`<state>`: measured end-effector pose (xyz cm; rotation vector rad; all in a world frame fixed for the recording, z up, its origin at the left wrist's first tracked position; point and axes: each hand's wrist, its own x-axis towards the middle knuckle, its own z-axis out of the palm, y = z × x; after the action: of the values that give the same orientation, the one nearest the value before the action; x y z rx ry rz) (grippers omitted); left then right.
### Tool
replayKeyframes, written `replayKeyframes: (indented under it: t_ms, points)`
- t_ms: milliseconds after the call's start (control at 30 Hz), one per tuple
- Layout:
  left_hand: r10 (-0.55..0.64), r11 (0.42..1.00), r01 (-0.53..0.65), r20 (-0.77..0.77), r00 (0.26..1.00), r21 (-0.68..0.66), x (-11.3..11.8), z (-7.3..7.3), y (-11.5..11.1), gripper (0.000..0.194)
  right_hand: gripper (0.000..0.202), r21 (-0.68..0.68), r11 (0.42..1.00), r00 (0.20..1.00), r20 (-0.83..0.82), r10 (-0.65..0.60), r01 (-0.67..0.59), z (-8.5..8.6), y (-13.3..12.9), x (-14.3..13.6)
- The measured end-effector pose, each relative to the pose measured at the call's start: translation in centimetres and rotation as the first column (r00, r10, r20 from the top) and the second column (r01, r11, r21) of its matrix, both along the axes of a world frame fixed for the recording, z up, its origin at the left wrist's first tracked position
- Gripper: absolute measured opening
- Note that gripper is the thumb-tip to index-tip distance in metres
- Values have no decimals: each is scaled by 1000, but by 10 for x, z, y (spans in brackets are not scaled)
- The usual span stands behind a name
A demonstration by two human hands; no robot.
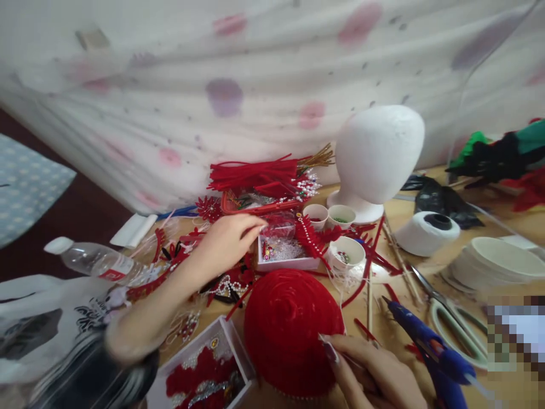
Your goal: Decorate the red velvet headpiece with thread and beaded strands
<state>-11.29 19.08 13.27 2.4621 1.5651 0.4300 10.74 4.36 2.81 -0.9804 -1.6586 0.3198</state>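
Note:
A round red dome (289,324) with a spiral surface lies at the front centre, pale beads along its lower edge. My right hand (370,366) is at its right side, thumb and finger pinched together near the surface; what lies between them is too small to make out. Left of and above the dome, my left hand (232,241) reaches over the table, its fingertips drawn together at the left edge of a white box (289,263) of clear and coloured beads. Whether those fingertips hold anything is hidden. A second white box (244,346) with red pieces and silver trim sits lower left.
A white foam head (378,153) stands behind small cups (347,253). To the right lie a blue glue gun (430,341), scissors (457,318) and a thread cone (426,234). A plastic bottle (97,262) lies left. Red stems (255,173) fill a basket at the back.

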Motion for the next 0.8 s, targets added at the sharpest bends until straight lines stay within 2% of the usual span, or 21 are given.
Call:
replayKeyframes:
  t_ms: [100,200,300,400,533,600,700,800]
  points:
    - [-80,988,65,-104,991,-140,28,-13,53,41,18,3,997,996,-25,82,-82,-4,0,1]
    - [-193,942,139,-155,969,-306,37,-23,74,30,17,-6,995,994,-54,96,-96,-6,-1,0]
    - [-255,906,178,-158,954,-385,36,-23,73,19,15,19,997,996,-58,69,-68,-3,0,-1]
    - [-252,869,150,-161,954,-472,36,-24,68,18,15,34,997,996,-45,74,-73,-1,1,-1]
    - [-246,748,73,-174,953,-660,41,-42,72,23,17,36,996,995,-47,86,-84,-5,-2,0]
    - [-237,715,49,-176,955,-697,44,-56,76,24,19,31,996,995,-57,85,-84,-11,-3,1]
    - [-204,728,32,-171,964,-685,47,-72,81,26,21,22,994,992,-59,110,-109,-18,-4,2]
    - [-180,763,37,-157,971,-646,48,-78,83,29,20,17,993,992,-48,115,-114,-22,-4,3]
